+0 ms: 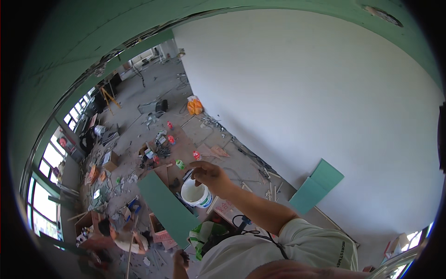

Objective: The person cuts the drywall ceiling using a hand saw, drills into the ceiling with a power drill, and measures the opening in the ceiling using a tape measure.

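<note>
My right hand [207, 176] reaches out above a white bucket [191, 193]. Its fingers are loosely bent and apart, and I see nothing between them. Low in the view, my left hand [180, 258] is closed beside my body. A thin dark thing shows by its fingers, too small to name. Between the left hand and my shirt hangs a green and white bag [203, 232]. A long green board [163, 204] lies below, between the bucket and a crouching person [127, 239].
A white wall [302, 93] rises on the right, with green board pieces [318, 186] leaning against it. Red bottles [196, 155], a green bottle [180, 163], a cardboard box [110, 160] and rubble cover the floor. An orange bag [194, 106] stands farther off. The green ceiling [93, 42] is close overhead.
</note>
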Demonstrator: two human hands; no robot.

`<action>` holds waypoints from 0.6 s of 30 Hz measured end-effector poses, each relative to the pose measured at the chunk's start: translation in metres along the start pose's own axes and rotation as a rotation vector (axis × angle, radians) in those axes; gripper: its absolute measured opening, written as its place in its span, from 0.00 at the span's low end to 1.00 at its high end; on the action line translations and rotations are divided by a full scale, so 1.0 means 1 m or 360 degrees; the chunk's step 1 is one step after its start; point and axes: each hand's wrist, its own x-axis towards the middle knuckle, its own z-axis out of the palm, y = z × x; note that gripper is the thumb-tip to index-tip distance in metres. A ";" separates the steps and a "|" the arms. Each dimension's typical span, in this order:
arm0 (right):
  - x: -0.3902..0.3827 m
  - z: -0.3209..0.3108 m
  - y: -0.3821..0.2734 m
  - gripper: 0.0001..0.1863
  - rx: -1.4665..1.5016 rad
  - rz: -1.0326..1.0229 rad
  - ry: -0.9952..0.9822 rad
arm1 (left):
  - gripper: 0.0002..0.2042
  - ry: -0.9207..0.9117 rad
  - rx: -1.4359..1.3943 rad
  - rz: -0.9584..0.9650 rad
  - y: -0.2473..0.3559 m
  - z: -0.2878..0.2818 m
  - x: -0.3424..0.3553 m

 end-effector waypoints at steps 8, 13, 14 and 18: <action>0.011 0.013 0.056 0.18 0.0163 0.0226 -0.0024 | 0.14 0.0030 -0.0698 0.0823 0.137 0.003 -0.102; 0.038 0.000 0.097 0.20 0.0023 0.0452 -0.0067 | 0.10 0.0175 -0.1064 0.1449 0.247 -0.015 -0.194; 0.041 -0.001 0.103 0.20 -0.0015 0.0508 -0.0026 | 0.10 0.0137 -0.1000 0.1573 0.257 -0.019 -0.218; 0.050 -0.013 0.139 0.22 -0.0223 0.0731 0.0134 | 0.12 -0.0017 -0.0868 0.1983 0.280 -0.025 -0.289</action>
